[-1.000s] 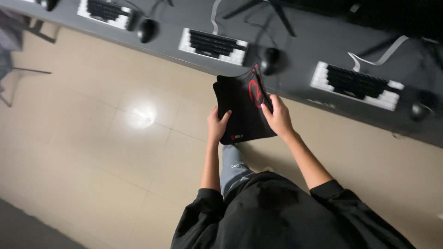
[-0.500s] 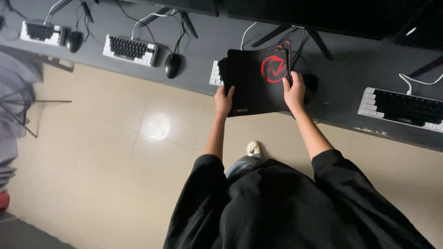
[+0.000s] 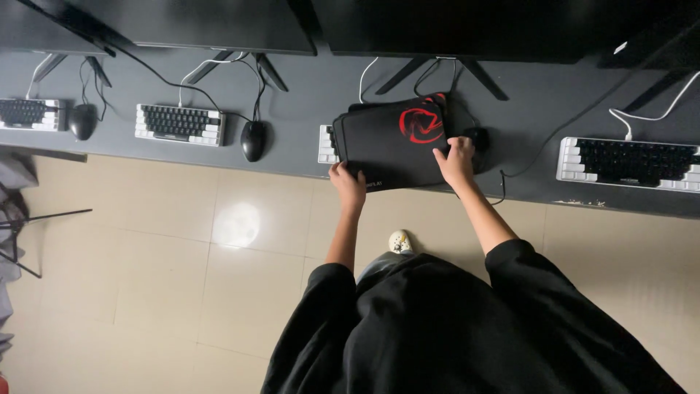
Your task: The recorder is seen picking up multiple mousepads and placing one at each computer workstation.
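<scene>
A black mouse pad [image 3: 390,142] with a red round emblem lies over a white and black keyboard [image 3: 326,144] on the dark grey desk [image 3: 299,87]. My left hand [image 3: 348,182] grips the pad's near left corner. My right hand [image 3: 456,160] holds its right edge, fingers on top. A black mouse [image 3: 478,138] sits just right of the pad, partly hidden by my right hand.
More keyboards [image 3: 180,124] [image 3: 627,161] [image 3: 28,114] and mice [image 3: 253,140] [image 3: 82,120] line the desk, with cables and monitor stands [image 3: 255,66] behind. Dark monitors [image 3: 219,25] run along the top. Beige floor tiles [image 3: 182,263] lie below; a chair leg [image 3: 29,219] shows at left.
I have stepped closer to the desk and lowered the mouse pad from mid-air down flat over the keyboard. Both hands keep their hold on it.
</scene>
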